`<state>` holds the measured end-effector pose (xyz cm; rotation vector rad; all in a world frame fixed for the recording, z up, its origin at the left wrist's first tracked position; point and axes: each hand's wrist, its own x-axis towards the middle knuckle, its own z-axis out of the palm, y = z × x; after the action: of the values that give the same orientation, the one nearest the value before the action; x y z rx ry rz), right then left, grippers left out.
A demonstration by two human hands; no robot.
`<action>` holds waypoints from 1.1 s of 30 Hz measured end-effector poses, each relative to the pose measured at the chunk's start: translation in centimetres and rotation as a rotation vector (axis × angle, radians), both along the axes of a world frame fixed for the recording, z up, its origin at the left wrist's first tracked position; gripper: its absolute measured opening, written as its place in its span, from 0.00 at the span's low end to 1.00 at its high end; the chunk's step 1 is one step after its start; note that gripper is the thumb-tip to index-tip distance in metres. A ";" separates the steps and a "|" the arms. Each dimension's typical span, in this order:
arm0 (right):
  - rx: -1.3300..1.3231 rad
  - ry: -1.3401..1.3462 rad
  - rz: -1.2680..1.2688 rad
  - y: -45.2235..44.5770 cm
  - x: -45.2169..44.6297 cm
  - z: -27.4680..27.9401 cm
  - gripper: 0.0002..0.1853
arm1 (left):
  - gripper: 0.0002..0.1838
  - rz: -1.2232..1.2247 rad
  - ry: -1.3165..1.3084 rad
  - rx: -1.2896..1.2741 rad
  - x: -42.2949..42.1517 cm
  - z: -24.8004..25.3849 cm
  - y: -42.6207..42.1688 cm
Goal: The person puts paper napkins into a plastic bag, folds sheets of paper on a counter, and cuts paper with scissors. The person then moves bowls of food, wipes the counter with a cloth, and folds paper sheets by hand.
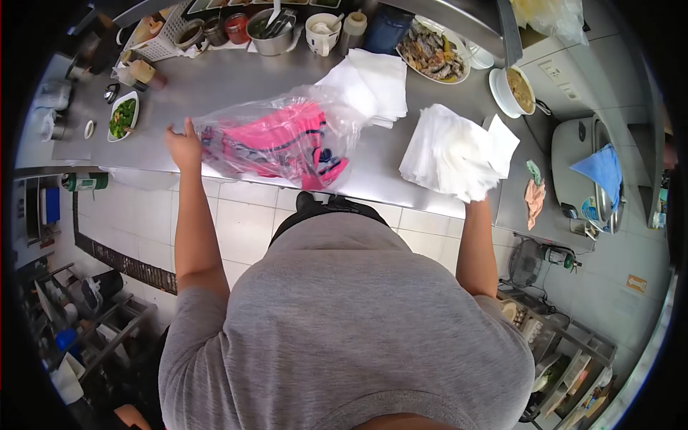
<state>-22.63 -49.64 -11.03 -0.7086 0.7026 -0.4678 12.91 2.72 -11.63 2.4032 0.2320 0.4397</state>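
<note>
My left hand (184, 148) is at the left end of a clear plastic bag (276, 136) with bright pink and dark printing, pinching its edge. The bag lies crumpled along the front of the steel counter. On the right, a thick fanned stack of white paper napkins (451, 152) covers most of my right hand (476, 206), which grips it from the near side; those fingers are hidden. Another pile of white napkins (373, 84) rests on the counter behind the bag, partly under its far edge.
Along the back stand a metal pot with utensils (271, 32), a white mug (322, 34) and a squeeze bottle (354, 30). A plate of fish (434, 51) and a soup bowl (513, 92) are at right. A plate of greens (123, 116) sits left. A pink cloth (534, 203) lies at right.
</note>
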 end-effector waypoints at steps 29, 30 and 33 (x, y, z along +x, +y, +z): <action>-0.935 -0.294 0.976 23.6 24.1 12.1 0.08 | 0.54 -0.519 0.907 -1.635 -3.3 0.5 -6.5; -0.998 -0.355 0.913 24.4 24.2 11.8 0.07 | 0.51 -0.544 0.976 -1.616 -2.6 1.7 -6.7; -1.364 -0.174 0.603 25.3 24.0 12.7 0.06 | 0.46 -0.381 0.103 -1.058 -5.3 8.4 -8.9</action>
<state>1.32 -24.39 1.65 -2.0491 -0.1289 -0.3928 7.64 -6.20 -3.18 1.3742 0.0206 -0.0173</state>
